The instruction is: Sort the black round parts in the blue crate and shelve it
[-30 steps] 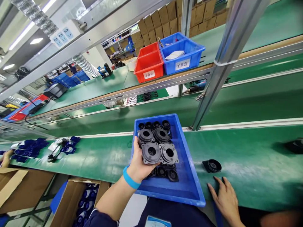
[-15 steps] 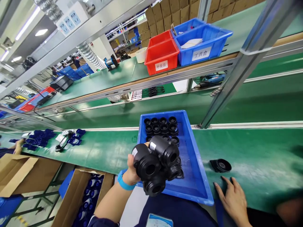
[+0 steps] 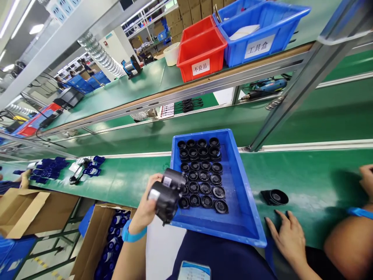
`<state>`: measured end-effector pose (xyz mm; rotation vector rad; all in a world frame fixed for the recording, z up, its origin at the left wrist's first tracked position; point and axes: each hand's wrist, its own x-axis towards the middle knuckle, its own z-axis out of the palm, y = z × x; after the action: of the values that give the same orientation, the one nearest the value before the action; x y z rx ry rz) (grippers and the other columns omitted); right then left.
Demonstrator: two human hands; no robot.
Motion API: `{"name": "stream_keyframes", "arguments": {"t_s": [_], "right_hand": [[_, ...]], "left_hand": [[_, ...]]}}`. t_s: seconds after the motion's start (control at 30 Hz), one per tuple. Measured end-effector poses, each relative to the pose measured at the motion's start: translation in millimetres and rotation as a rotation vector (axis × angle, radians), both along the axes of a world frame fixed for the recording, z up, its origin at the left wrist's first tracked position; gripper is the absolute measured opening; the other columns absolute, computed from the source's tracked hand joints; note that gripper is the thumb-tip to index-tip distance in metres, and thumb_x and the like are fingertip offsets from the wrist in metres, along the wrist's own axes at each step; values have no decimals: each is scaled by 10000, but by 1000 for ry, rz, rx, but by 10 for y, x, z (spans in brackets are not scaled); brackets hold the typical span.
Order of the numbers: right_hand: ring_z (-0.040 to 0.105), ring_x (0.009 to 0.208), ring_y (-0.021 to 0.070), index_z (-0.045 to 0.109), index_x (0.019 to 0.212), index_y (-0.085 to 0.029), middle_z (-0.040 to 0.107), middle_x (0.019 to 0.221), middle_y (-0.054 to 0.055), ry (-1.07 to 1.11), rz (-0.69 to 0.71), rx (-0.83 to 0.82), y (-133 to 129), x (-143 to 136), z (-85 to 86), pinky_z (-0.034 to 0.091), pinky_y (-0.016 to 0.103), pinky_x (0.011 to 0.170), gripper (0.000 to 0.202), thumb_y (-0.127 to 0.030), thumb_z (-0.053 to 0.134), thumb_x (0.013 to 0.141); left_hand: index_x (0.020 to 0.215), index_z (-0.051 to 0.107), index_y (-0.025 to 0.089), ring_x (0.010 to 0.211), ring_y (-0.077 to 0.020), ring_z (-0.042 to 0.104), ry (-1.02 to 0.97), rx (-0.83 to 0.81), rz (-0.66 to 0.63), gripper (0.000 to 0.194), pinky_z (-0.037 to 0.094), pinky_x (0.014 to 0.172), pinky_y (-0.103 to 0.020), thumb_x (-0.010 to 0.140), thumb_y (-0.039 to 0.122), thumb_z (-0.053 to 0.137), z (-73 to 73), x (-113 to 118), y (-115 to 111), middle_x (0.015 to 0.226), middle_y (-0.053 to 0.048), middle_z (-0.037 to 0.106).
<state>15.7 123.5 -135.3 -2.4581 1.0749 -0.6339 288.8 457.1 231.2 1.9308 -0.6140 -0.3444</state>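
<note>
The left hand [image 3: 147, 206] is raised at the near left corner of the blue tray [image 3: 247, 210], wrist bent back, a blue wristband [image 3: 132, 235] round it. Its fingers are clenched around a cluster of black parts [image 3: 167, 194], stubby moulded cylinders with small white labels on their sides, held just over the tray's edge.

The right hand [image 3: 287, 237] lies palm down on the green belt [image 3: 314, 182], fingers spread flat and grasping nothing, just short of a lone black part [image 3: 274, 197] that sits on the belt beside the tray, a round cone-like piece on a squarish flange.

Inside the tray, matt black round parts [image 3: 204, 171] stand in neat rows, open ends up. The tray is smooth, glossy plastic; the belt looks rubbery with a dull sheen. Another person's arm [image 3: 349, 237] enters from the right.
</note>
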Motion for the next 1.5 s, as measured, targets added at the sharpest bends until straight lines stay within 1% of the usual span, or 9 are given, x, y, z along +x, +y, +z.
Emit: {"name": "stream_keyframes", "arguments": {"t_s": [0.1, 0.2, 0.4, 0.6, 0.73, 0.93, 1.17, 1.3, 1.5], "right_hand": [[404, 1373, 437, 575, 1297, -61, 401, 1473, 285, -10, -7, 17, 8, 4, 9, 366, 602, 1114, 805, -704, 282, 912], [409, 1369, 439, 582, 1288, -71, 416, 1462, 276, 0, -16, 35, 9, 7, 8, 374, 608, 1103, 793, -704, 288, 909], [412, 1365, 417, 570, 1289, -43, 416, 1449, 289, -11, 9, -17, 11, 5, 1, 362, 580, 1119, 780, -679, 286, 937], [446, 1328, 411, 577, 1278, -51, 421, 1448, 272, -23, 9, -53, 1, 7, -47, 395, 564, 1099, 752, -669, 305, 948], [441, 1333, 396, 568, 1286, -81, 422, 1457, 245, -26, -10, -39, 10, 19, -70, 398, 556, 1101, 691, -640, 330, 956], [427, 1345, 395, 555, 1303, -93, 400, 1486, 238, -12, -42, -11, 36, 41, -79, 403, 565, 1094, 634, -594, 367, 963], [411, 1364, 391, 541, 1314, -88, 387, 1499, 242, -22, -43, -21, 52, 50, -19, 393, 560, 1107, 612, -569, 385, 970], [405, 1366, 387, 535, 1317, -98, 385, 1502, 233, -24, -47, -10, 67, 57, -3, 382, 561, 1113, 600, -564, 386, 968], [432, 1335, 392, 567, 1261, -114, 461, 1425, 236, -100, -68, 93, 18, 79, 90, 382, 584, 1092, 652, -646, 377, 935]], "left_hand": [[1223, 589, 212, 1213, -346, 524, -320, 364, -86, 697, 487, 1028, -503, 776, 747, 607, -129, -5, -123, 1404, -156, 378], [1280, 579, 220, 1151, -356, 572, -427, 628, -154, 760, 572, 896, -487, 737, 746, 660, -474, -52, -375, 1456, -172, 347], [1308, 575, 203, 1174, -369, 528, -682, 861, -276, 737, 578, 876, -465, 785, 719, 640, -1165, 346, -890, 1478, -173, 395], [1324, 563, 208, 1121, -346, 523, -804, 1003, -284, 732, 583, 770, -411, 803, 719, 620, -1549, 820, -1270, 1494, -172, 390], [1319, 564, 222, 1134, -331, 517, -812, 993, -316, 746, 571, 824, -413, 789, 743, 617, -1638, 988, -1305, 1477, -159, 399], [1284, 584, 245, 1174, -305, 504, -809, 984, -471, 696, 542, 886, -388, 754, 680, 702, -1537, 1155, -1172, 1453, -135, 407], [1380, 543, 235, 1261, -395, 442, -926, 994, -364, 877, 433, 1005, -557, 690, 752, 702, -1455, 1069, -1263, 1588, -154, 320], [1565, 297, 204, 1487, -394, 229, -875, 887, -322, 1069, 263, 1172, -590, 744, 833, 568, -1597, 1008, -1183, 1652, -163, 204], [1601, 166, 172, 1546, -365, 50, -693, 821, -205, 925, 181, 1224, -589, 904, 702, 466, -1812, 1036, -1096, 1671, -162, 126]]}}
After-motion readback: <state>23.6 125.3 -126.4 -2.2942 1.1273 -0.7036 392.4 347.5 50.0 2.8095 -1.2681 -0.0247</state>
